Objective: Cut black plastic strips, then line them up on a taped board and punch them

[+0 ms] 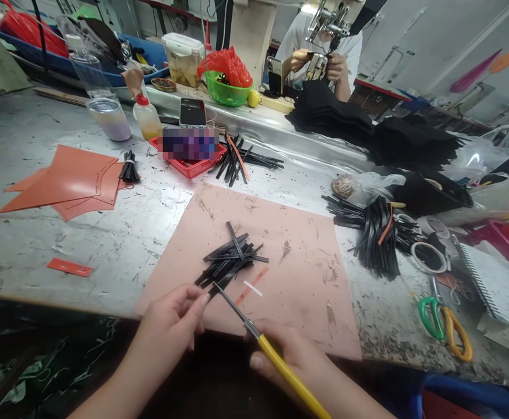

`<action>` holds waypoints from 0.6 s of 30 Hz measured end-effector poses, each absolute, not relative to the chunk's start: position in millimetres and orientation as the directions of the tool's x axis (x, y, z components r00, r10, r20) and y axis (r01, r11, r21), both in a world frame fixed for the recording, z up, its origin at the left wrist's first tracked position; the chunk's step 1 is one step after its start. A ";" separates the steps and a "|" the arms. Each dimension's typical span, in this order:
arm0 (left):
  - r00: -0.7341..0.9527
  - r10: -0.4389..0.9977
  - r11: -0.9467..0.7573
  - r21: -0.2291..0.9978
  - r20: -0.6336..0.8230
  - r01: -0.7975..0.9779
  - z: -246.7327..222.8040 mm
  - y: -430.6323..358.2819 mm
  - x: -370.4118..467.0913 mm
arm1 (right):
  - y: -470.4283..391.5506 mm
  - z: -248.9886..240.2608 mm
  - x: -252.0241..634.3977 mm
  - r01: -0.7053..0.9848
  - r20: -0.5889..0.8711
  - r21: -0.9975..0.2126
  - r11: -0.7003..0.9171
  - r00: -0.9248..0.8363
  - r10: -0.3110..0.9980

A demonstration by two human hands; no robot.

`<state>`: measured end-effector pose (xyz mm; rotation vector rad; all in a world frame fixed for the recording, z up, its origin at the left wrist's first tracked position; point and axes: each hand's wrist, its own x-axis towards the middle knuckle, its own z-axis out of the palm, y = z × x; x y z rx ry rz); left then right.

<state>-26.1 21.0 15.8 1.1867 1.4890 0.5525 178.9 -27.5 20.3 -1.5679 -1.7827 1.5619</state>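
My right hand grips a yellow-handled tool whose thin metal tip reaches up-left toward a pile of short black strips. The pile lies on a pink cutting sheet at the near edge of the table. My left hand pinches the near end of one black strip at the pile's lower left, just beside the tool's tip. A small white strip and a red strip lie on the sheet right of the tip.
Orange cut sheets lie at left, a red basket and more black strips behind. A big black strip bundle, tape rolls and green-and-orange scissors sit at right. Another person works at a sewing machine in the back.
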 end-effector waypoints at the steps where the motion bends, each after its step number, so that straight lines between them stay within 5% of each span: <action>1: 0.093 0.883 0.397 0.837 -0.461 0.377 14.2 23.0 -28.9 | -24.9 19.8 176.8 0.504 -0.412 -0.841 -0.194 -0.368 0.834; 7: 0.100 0.852 0.442 0.809 -0.514 0.389 6.6 23.9 -38.0 | -24.3 27.7 182.1 0.492 -0.384 -0.856 -0.156 -0.406 0.829; 9: 0.086 0.863 0.434 0.818 -0.498 0.378 9.9 21.6 -37.5 | -22.1 31.5 192.9 0.583 -0.353 -0.803 -0.124 -0.298 0.887; 14: 0.101 0.885 0.396 0.850 -0.454 0.348 13.3 15.4 -38.2 | -1.7 21.8 233.4 0.924 -0.202 -0.219 -0.314 0.272 0.941; 18: 0.151 0.869 0.401 0.848 -0.472 0.347 4.8 13.0 -43.7 | 13.4 8.1 252.0 0.970 -0.014 -0.103 -0.220 0.220 0.975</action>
